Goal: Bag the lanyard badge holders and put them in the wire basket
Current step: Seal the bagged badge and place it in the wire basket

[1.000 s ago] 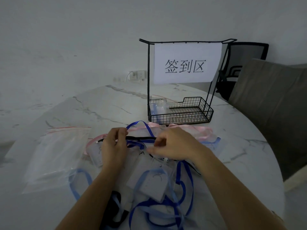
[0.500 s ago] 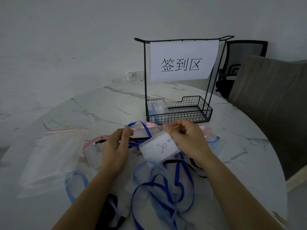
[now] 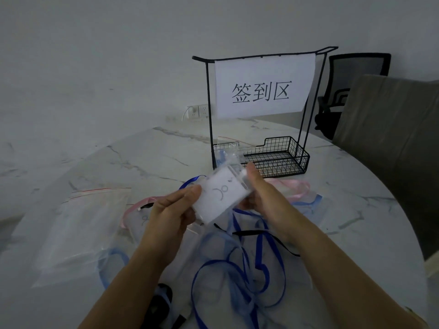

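glossy marble table (image 3: pixel 166 162); black wire basket (image 3: pixel 280 160); clear plastic badge holder (image 3: pixel 221 195).

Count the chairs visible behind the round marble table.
2: a black mesh office chair against the wall, and a grey upholstered chair nearer, at the table's right edge. Others could be out of frame.

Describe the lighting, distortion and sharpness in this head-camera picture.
Head view: dim, flat, greyish light with no hard shadows or glare; wide-angle bending curves the round white marble table and tilts the black wire basket; the printed white paper sign reads crisply, while the clear plastic badge holder between left hand and right hand looks slightly soft.
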Available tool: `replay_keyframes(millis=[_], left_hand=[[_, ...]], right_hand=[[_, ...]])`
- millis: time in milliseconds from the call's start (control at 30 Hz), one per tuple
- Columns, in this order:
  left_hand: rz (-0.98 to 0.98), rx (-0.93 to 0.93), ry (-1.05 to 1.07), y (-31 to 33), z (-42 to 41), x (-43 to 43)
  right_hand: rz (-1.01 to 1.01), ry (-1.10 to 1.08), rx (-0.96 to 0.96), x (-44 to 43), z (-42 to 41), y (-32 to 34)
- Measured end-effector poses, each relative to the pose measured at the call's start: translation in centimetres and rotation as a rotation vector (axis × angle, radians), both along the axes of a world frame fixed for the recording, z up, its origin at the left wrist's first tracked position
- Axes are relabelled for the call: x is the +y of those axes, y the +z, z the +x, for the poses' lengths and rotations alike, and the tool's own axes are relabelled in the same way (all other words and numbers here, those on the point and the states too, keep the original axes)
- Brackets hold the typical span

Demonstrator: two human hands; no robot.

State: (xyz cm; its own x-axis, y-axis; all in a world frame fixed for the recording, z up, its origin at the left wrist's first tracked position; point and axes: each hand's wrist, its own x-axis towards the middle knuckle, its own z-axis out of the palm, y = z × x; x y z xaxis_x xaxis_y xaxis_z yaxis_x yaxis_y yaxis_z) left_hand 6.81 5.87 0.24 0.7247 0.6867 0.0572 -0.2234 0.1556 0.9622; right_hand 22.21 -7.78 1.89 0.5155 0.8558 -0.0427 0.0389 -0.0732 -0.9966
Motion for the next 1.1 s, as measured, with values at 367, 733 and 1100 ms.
replay_keyframes(millis=[367, 733, 1100], left_hand=[[-0.247, -0.178, -0.001, 0.9, -0.3, 1.3], [-0.046, -0.063, -0.068, 1.0, -0.9, 1.4], [0.01, -0.101, -0.13, 2.0, -1.7, 1.8]], right_hand=[[0.151, 0.109, 0.292, -0.1, -0.2, 0.2], [0.024, 0.023, -0.134, 0.7, -1.7, -1.2], [0.047, 0.332, -0.144, 1.2, -3.7, -2.3]])
